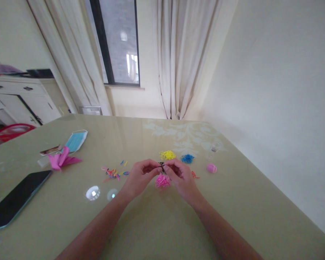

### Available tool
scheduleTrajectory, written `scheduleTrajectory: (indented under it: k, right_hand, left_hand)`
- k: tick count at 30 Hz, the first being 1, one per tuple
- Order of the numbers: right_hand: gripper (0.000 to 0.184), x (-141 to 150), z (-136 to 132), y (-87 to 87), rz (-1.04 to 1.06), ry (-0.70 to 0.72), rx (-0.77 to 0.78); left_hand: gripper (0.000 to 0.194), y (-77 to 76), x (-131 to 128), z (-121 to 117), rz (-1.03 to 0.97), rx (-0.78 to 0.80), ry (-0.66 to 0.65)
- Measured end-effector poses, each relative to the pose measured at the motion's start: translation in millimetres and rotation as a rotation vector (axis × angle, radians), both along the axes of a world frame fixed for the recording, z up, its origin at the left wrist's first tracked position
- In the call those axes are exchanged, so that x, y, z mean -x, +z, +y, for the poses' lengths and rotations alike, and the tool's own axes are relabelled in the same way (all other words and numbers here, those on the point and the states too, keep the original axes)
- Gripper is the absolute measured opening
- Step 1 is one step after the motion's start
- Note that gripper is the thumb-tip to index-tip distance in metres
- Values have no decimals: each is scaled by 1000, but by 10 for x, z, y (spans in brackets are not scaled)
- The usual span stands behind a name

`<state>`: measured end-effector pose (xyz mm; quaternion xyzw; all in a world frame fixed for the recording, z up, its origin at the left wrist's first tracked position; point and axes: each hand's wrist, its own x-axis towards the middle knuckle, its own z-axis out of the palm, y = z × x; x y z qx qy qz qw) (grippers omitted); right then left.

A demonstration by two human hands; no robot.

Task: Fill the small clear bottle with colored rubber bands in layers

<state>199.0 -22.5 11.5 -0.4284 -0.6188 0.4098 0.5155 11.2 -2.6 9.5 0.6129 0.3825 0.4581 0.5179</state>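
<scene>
Above the middle of the table my left hand (141,177) and my right hand (183,180) meet, thumbs and forefingers pinched together. Between the fingertips is a tiny dark strand that looks like a black rubber band (163,166). Part of a black pile (161,163) shows right behind the fingers, mostly hidden. Just below the fingertips lies a heap of pink rubber bands (163,181). Beyond the hands are a yellow heap (168,155) and a blue heap (187,158). Some orange bands (194,174) peek out beside my right hand.
Left of my hands lie mixed coloured bands (113,173). Farther left are a pink folded-paper piece (62,159), a blue face mask (76,141) and a dark tablet or phone (18,196). A pink ball-like object (211,168) and a small clear container (214,148) stand right.
</scene>
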Motion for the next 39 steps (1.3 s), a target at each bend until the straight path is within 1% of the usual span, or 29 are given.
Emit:
scheduleTrajectory:
  k: [2,8,11,15,19,27,33,39]
  right_hand:
    - [25,18,14,-17,87,40,43]
    - [34,61,28,-50,359,161,264]
    - [35,54,33,-54,441,209,327]
    - [35,33,38,-40,493,253,375]
    - [33,19,28,-17,514,262,369]
    - [23,-10,53,-4,471,222,294]
    - [17,-43,111,-43,387,144,207]
    - [19,-55,116,-14,304,82,180]
  left_hand:
    - [32,-21,-11,8,-22,3,-2]
    - [35,-54,-40,22,-64,34,-28]
    - [37,-51,-51,18,-89,38,-41]
    - [36,-32,-55,5,-119,40,-64]
    - [34,6,-49,-14,-120,40,-87]
    - [33,73,-36,-26,-124,17,-47]
    - [32,49,-27,12,-142,16,-31]
    - [32,14,1,63,-81,-3,-57]
